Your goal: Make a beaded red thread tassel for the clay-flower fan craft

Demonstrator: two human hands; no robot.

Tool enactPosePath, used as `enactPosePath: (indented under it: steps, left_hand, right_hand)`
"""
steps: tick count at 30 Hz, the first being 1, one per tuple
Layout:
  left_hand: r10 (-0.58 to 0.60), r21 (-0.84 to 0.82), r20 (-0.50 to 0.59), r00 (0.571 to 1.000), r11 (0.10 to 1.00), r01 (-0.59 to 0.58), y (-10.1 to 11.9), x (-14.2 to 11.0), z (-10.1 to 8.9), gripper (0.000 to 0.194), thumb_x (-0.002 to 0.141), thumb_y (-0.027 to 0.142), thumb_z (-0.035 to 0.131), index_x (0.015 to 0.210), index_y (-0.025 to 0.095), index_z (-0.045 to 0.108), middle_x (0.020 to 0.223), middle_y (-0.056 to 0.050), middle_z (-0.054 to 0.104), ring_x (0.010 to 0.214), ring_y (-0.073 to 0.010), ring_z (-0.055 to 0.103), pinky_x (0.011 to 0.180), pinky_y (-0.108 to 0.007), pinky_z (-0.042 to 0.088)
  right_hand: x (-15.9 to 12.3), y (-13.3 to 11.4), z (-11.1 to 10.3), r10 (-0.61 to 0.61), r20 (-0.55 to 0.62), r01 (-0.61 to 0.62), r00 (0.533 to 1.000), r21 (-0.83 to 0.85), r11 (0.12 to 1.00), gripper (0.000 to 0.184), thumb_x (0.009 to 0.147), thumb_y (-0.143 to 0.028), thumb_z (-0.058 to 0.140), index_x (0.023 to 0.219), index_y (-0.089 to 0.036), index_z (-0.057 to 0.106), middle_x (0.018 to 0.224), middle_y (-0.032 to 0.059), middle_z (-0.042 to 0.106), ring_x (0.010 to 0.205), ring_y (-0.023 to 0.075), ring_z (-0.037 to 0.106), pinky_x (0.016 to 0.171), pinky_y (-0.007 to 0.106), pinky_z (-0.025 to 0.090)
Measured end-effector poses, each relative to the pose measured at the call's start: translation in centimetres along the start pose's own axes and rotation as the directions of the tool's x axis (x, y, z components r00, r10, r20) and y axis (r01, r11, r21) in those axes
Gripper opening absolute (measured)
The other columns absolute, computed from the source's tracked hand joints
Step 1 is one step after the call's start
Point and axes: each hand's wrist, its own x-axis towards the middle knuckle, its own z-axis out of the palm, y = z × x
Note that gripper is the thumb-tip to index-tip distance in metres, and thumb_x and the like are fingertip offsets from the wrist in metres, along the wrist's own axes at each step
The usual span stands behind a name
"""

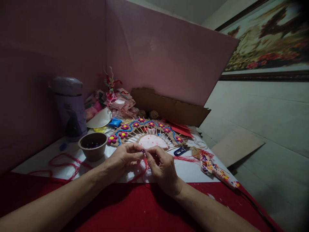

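Observation:
My left hand (125,157) and my right hand (162,166) meet at the middle, fingertips closed together. Between them shows a small dark purple bead (143,150). Red yarn (145,163) hangs down from the pinched fingers. Left of my hands stands a bowl (93,154) with dark, shiny small pieces inside, apparently beads. Just beyond my fingers lies a half-round fan-shaped craft (125,131) of sticks and twine, decorated with purple-pink flowers and a wavy blue line. A pale spotted half-circle (152,141) forms its centre. How the yarn meets the bead is hidden by my fingers.
A purple cylindrical container (71,109) stands at the left. Loose red yarn (65,164) trails over the white sheet (193,174). To the right are a dark blue tool (181,150) and a flower-patterned, corded glue gun (218,169). Cardboard (169,104) leans behind.

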Motion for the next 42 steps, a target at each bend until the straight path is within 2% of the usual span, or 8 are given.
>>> enactPosePath:
  steps: [6, 33, 38, 42]
  left_hand:
    - [0.003, -0.004, 0.002, 1.0, 1.0, -0.003, 0.05, 0.03, 0.05, 0.025, 0.06, 0.019, 0.081, 0.077, 0.014, 0.063, 0.07, 0.0, 0.061, 0.053, -0.0061, 0.054, 0.049, -0.019, 0.043]
    - [0.001, 0.011, 0.001, 1.0, 1.0, -0.001, -0.23, 0.15, -0.22, 0.023, 0.061, 0.018, 0.08, 0.076, 0.015, 0.063, 0.066, 0.003, 0.061, 0.051, -0.0052, 0.053, 0.048, -0.018, 0.043]
    - [-0.011, 0.005, -0.002, 1.0, 1.0, 0.011, -0.08, 0.07, -0.05, 0.025, 0.06, 0.019, 0.081, 0.076, 0.014, 0.062, 0.069, 0.0, 0.063, 0.051, -0.0064, 0.055, 0.048, -0.018, 0.044]
    - [0.001, -0.004, 0.011, 1.0, 1.0, -0.001, -0.03, -0.05, -0.11, 0.025, 0.06, 0.017, 0.081, 0.075, 0.013, 0.061, 0.067, 0.0, 0.063, 0.052, -0.0082, 0.057, 0.049, -0.02, 0.046]
  right_hand:
    - [-0.01, -0.14, -0.04, -0.002, -0.001, 0.002, 1.0, 0.045, 0.999, 0.006, 0.085, -0.017, 0.052, 0.087, -0.016, 0.058, 0.077, 0.0044, 0.063, 0.065, 0.0138, 0.056, 0.058, 0.024, 0.043]
    - [-0.14, 0.31, 0.17, -0.004, 0.014, 0.004, 1.0, 0.037, 0.999, 0.008, 0.086, -0.014, 0.051, 0.085, -0.015, 0.059, 0.074, 0.0037, 0.061, 0.067, 0.0143, 0.055, 0.061, 0.026, 0.042]
    - [-0.05, -0.17, -0.15, -0.066, 0.018, 0.066, 0.998, -0.002, 0.998, 0.016, 0.083, -0.013, 0.054, 0.098, -0.016, 0.056, 0.086, 0.0056, 0.059, 0.076, 0.0164, 0.056, 0.067, 0.028, 0.044]
    - [0.06, -0.16, -0.27, -0.116, 0.046, 0.118, 0.992, -0.038, 0.992, 0.017, 0.082, -0.011, 0.054, 0.097, -0.018, 0.058, 0.088, 0.0058, 0.058, 0.083, 0.0183, 0.055, 0.071, 0.03, 0.043]
